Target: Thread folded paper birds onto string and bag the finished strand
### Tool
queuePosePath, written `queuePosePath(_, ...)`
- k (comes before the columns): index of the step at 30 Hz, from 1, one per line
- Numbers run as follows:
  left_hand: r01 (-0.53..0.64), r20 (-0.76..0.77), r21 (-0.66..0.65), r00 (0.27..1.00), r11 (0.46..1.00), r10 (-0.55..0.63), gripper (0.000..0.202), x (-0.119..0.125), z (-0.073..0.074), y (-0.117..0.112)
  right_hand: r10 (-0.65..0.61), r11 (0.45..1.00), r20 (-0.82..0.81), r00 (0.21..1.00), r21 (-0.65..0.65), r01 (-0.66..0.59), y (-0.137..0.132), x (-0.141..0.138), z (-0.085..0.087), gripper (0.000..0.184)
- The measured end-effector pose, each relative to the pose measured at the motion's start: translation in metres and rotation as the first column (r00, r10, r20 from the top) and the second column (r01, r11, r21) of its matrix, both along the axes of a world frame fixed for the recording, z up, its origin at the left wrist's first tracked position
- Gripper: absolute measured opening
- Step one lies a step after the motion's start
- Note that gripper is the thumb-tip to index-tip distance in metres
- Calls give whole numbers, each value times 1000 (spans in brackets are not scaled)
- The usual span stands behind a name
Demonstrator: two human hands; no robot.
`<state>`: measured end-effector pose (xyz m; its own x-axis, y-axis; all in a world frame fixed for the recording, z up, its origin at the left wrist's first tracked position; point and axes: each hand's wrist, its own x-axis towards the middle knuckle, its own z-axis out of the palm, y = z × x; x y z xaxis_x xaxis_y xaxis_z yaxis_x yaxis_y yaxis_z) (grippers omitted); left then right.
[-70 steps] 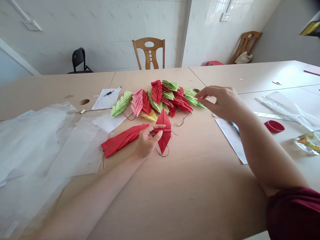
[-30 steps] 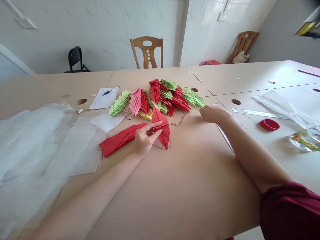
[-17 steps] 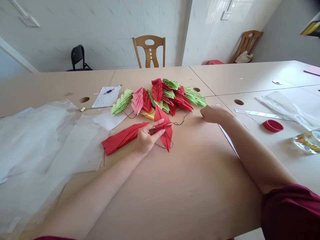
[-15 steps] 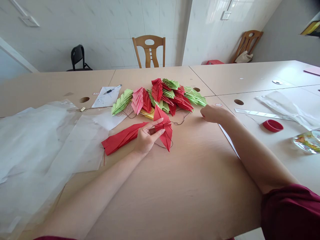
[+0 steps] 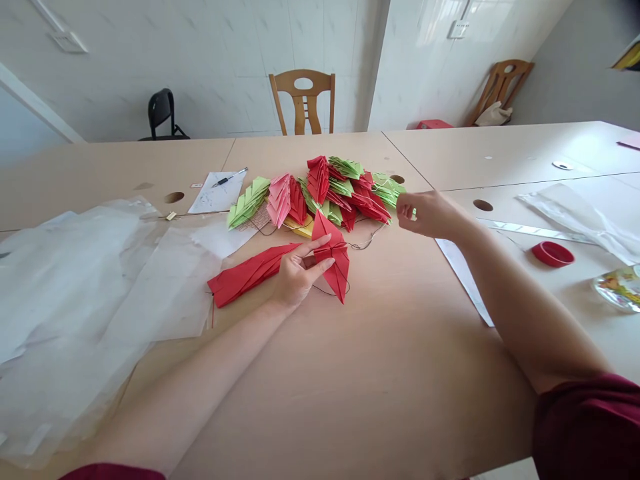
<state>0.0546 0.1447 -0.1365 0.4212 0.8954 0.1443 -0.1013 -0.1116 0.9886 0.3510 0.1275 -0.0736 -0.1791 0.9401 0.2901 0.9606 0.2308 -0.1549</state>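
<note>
My left hand (image 5: 295,277) is closed on a red folded paper piece (image 5: 338,261), its thumb and fingers pinching the pointed, pleated end. A long red folded paper strip (image 5: 247,277) extends leftward behind that hand, with a short red thread (image 5: 213,312) hanging at its far end. Dark thread (image 5: 367,244) loops around the held piece and runs toward the pile. My right hand (image 5: 430,213) is closed, fingertips pinched together, above the table beside the green folded paper (image 5: 387,190). Whatever it grips is too small or hidden to make out.
Several red, pink and green pleated papers (image 5: 280,200) lie heaped ahead. Thin white sheets (image 5: 75,287) cover the left side. A pen (image 5: 230,177) rests on a paper note (image 5: 213,199). Rightward are a ruler (image 5: 540,232), a red tape roll (image 5: 553,253) and a clear container (image 5: 620,288).
My right hand has lifted slightly and moved a little toward the pile, with its fingers turned more toward me. My left hand keeps its hold on the red paper. The view has shifted slightly.
</note>
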Motion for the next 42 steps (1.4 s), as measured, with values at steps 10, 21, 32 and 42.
queuePosePath(10,67,-77,38,995,997,-64,46,-2,9,-5,556,792,-378,740,512,-333,-37,-95,-1,9)
queuePosePath(21,58,-42,71,998,996,-55,48,0,-1,-3,577,766,-289,763,515,-384,-32,-96,-18,11)
queuePosePath(32,53,-84,132,996,990,-43,45,-1,-6,-1,586,736,-198,785,534,-415,-33,-98,-19,13)
queuePosePath(42,40,-128,154,992,987,-20,44,-1,-4,-1,577,732,-146,804,530,-428,-34,-100,-19,14)
